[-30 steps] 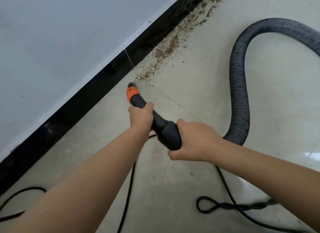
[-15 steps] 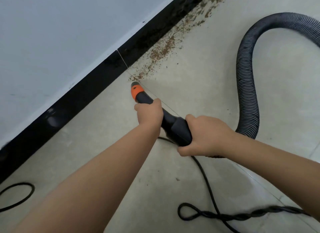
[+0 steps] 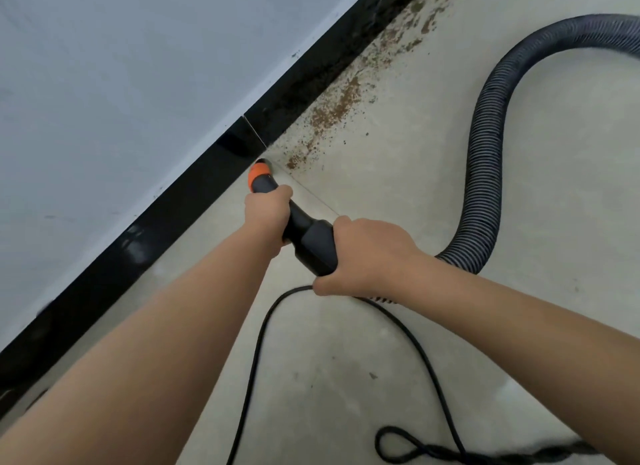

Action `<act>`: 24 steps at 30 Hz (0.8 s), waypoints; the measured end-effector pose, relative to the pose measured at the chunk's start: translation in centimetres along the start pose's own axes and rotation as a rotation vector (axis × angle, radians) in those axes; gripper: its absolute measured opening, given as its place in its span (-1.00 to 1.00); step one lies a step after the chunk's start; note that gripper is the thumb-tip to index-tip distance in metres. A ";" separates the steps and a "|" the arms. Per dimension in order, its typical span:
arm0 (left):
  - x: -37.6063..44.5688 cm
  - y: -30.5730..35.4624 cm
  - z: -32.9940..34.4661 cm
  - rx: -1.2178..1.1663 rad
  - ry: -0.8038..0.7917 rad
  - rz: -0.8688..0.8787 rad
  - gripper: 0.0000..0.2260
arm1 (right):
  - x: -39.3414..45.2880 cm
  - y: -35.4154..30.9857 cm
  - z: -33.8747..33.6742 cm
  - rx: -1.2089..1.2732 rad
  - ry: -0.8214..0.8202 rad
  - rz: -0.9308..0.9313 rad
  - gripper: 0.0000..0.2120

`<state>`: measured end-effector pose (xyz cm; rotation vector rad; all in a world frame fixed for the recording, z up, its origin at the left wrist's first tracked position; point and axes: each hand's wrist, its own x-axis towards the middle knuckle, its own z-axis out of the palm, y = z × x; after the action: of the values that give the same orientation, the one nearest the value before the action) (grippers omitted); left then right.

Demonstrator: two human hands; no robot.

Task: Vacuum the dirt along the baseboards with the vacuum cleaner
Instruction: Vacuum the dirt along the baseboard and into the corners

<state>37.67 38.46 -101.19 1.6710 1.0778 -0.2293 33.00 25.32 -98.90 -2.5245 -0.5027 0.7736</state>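
The left hand (image 3: 268,210) has its grip closed around the black nozzle (image 3: 301,229) just behind the orange tip (image 3: 260,176), and the right hand (image 3: 363,255) is wrapped around the thick rear end where the ribbed hose (image 3: 485,174) joins. The nozzle's long axis points far and slightly left, with the tip at the black baseboard (image 3: 194,194), probably touching the floor (image 3: 398,194). The dirt (image 3: 332,118) lies just beyond, far and to the right along the baseboard, nearer the left hand.
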 end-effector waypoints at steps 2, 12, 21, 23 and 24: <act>-1.1 -0.6 0.8 0.012 -0.019 0.014 -0.69 | -1.1 0.9 0.1 -0.022 -0.016 0.024 -0.55; -5.0 -2.9 5.0 -0.035 -0.115 0.004 -0.56 | -5.9 4.7 -0.4 -0.102 -0.039 0.103 -0.59; -1.9 -1.5 4.0 -0.016 -0.048 0.037 -0.55 | -2.1 3.9 0.1 -0.079 -0.008 0.083 -0.56; -0.6 -0.7 3.2 -0.004 -0.048 0.045 -0.56 | -0.8 3.1 0.1 -0.055 0.002 0.070 -0.56; 0.0 -0.3 2.8 0.000 -0.050 0.051 -0.57 | -0.1 2.7 0.1 -0.043 0.009 0.064 -0.56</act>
<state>38.43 36.11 -102.51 1.6819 0.9968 -0.2373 33.38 23.09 -100.31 -2.5943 -0.4417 0.7826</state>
